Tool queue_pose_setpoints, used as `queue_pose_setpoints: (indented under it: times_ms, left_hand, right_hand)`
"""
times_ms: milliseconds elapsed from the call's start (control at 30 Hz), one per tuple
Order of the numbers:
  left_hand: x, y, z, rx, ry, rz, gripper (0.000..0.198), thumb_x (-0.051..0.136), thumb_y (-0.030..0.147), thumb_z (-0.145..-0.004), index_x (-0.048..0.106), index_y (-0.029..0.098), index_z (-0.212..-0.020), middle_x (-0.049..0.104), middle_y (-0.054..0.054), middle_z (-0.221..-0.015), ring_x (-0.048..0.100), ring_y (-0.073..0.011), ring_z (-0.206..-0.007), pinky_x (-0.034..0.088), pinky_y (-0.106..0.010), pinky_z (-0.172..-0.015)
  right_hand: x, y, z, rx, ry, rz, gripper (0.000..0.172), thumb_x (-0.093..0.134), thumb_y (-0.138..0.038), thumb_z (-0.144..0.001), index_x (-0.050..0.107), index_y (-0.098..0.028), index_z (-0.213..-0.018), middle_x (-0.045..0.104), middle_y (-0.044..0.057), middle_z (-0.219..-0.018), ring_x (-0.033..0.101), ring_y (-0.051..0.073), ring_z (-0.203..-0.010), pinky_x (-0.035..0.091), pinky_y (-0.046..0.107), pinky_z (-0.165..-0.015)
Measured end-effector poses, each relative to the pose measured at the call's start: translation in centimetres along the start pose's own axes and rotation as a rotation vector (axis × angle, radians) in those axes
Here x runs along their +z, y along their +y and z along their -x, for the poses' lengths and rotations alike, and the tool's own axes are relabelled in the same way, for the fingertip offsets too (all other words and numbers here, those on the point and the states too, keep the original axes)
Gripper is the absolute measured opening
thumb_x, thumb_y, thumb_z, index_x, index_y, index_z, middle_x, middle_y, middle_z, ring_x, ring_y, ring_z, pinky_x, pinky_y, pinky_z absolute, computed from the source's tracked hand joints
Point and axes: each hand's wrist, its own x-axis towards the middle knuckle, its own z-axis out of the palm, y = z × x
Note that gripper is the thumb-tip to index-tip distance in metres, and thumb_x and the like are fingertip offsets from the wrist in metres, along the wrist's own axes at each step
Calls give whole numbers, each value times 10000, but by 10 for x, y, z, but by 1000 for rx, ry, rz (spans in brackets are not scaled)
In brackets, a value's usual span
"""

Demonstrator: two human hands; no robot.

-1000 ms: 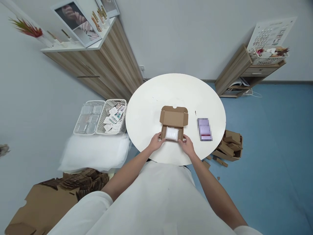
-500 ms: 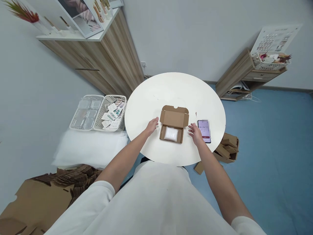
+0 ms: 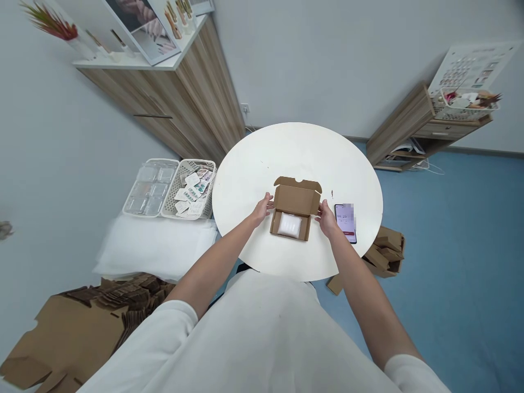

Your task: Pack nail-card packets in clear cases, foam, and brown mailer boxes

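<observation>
A brown cardboard mailer box lies on the white round table, its lid raised with the side flaps folded in. Inside its tray sits a white wrapped packet. At the box's left edge is my left hand, open, fingertips close to the lid. My right hand is beside the lid's right flap, fingers apart, thumb up; whether its fingertips touch the flap I cannot tell. Right of that hand lies a phone with a timer on its screen.
On the left stand a basket of printed cards, a bin of clear plastic cases, white sheets and stacked flat cardboard. A carton of folded boxes sits on the floor at the right.
Both hands have moved in closer to the box's sides, near its raised lid. The lid stands slightly more upright. The whole view has shifted a little rightward.
</observation>
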Motion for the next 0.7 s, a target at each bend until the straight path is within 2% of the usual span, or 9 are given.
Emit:
queue_pose_setpoints:
  times_ms: [100, 267, 533, 700]
  left_hand:
    - [1, -1, 1, 34, -41, 6, 732, 64, 680, -775, 313, 255, -1316, 463, -75, -1268, 439, -247, -1145, 373, -359, -861]
    - [5, -4, 4, 57, -109, -45, 780, -76, 677, -741, 287, 308, -1326, 472, -56, -1223, 463, -227, -1112, 395, -338, -837]
    - [5, -9, 10, 75, -163, -14, 827, -81, 701, -717, 349, 305, -1302, 492, -51, -1196, 458, -238, -1125, 388, -339, -861]
    - [1, -9, 17, 68, -163, -125, 855, -117, 687, -714, 361, 285, -1298, 524, -58, -1200, 437, -238, -1159, 346, -375, -910]
  right_hand:
    - [1, -4, 7, -54, -51, 40, 626, 194, -717, -729, 555, -334, -1067, 564, -15, -1097, 531, 160, -846, 421, 277, -653]
    - [2, -6, 17, -96, -85, 98, 693, 132, -725, -731, 506, -320, -1152, 565, 15, -1069, 542, 172, -866, 442, 304, -746]
    - [-6, -1, 30, -137, -169, 36, 673, 133, -689, -765, 556, -298, -1114, 598, 20, -946, 528, 179, -871, 416, 332, -839]
    - [-11, 8, 31, -123, -158, 18, 612, 188, -674, -774, 566, -313, -1092, 605, 12, -1022, 525, 195, -940, 406, 360, -857]
